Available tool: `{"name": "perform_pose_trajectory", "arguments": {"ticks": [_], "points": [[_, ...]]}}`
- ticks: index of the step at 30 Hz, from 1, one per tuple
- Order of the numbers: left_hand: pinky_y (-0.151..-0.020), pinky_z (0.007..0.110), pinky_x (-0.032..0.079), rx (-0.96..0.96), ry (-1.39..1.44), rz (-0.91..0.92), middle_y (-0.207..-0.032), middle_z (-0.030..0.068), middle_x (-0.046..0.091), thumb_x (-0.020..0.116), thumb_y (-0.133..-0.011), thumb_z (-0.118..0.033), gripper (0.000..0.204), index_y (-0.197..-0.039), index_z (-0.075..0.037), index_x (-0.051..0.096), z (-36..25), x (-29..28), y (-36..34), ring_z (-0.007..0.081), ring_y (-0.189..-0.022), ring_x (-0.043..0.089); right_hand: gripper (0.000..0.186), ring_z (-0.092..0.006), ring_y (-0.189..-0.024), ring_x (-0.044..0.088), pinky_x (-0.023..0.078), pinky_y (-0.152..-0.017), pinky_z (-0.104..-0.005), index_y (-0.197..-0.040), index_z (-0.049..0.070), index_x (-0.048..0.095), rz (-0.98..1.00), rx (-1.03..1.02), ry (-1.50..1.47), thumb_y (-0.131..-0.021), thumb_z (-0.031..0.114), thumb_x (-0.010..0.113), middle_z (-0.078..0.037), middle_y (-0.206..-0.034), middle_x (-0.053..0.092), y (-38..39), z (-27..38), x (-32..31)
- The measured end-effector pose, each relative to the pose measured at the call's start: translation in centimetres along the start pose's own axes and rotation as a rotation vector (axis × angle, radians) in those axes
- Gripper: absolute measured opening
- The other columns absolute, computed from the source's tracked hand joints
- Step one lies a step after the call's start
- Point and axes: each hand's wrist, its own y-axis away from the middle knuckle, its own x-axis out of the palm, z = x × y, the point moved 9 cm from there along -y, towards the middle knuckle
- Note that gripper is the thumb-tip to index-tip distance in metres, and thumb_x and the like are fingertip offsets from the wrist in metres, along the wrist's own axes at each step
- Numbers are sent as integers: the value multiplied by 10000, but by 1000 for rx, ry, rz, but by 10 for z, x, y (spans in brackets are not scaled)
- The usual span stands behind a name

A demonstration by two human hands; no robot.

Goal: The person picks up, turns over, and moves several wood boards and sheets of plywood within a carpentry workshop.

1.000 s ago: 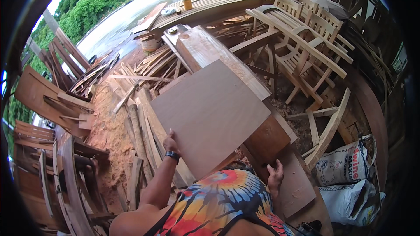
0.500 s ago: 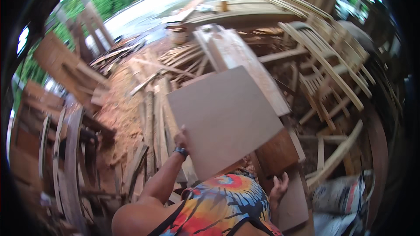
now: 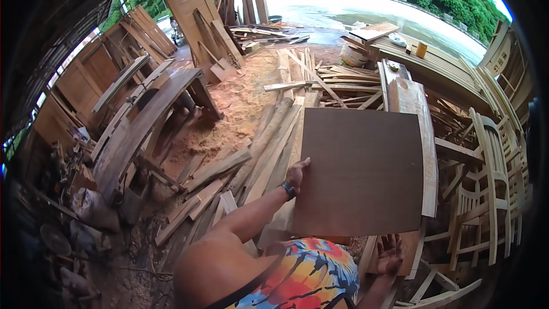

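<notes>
A flat, square brown wooden panel [image 3: 361, 171] is held up in front of me over the workbench. My left hand [image 3: 297, 175] grips its left edge, thumb on the upper face and the fingers hidden underneath; a dark watch is on that wrist. Just below the panel's lower right corner, my right hand [image 3: 390, 255] is palm up with its fingers spread, holding nothing. Beyond the panel, a thick pale plank [image 3: 410, 96] lies lengthwise on the bench. Part of a brown board [image 3: 409, 247] shows beside my right hand.
Long timbers [image 3: 266, 154] and offcuts lie on the sawdust-covered ground at left. A workbench with a long dark board [image 3: 146, 123] stands farther left. Wooden chair frames [image 3: 486, 183] crowd the right side. Stacked slats [image 3: 434, 74] and a wooden door panel [image 3: 189, 11] stand farther back.
My view has swung left, so the panel appears farther right and squarer to me. The left hand still holds its edge. My right hand's fingers have spread and now lie close to the panel's lower corner.
</notes>
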Motion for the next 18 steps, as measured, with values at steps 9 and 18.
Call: {"name": "perform_pose_trajectory", "arguments": {"ticks": [9, 18], "points": [[-949, 359, 506, -127, 421, 160, -1168, 131, 660, 446, -1046, -284, 411, -1272, 38, 566, -7, 2, 16, 226, -1036, 637, 512, -266, -1177, 607, 471, -1008, -455, -1345, 77, 562, 330, 64, -75, -951, 401, 610, -92, -1291, 637, -15, -32, 115], [-684, 436, 460, 841, -1920, 238, -929, 83, 635, 625, -858, -320, 362, -1069, -27, 593, 9, 51, -23, 270, -843, 617, 308, -178, -815, 640, 537, -688, -334, -1120, 25, 614, 296, -257, 294, -844, 137, 692, -47, -928, 641, -54, -30, 59]]}}
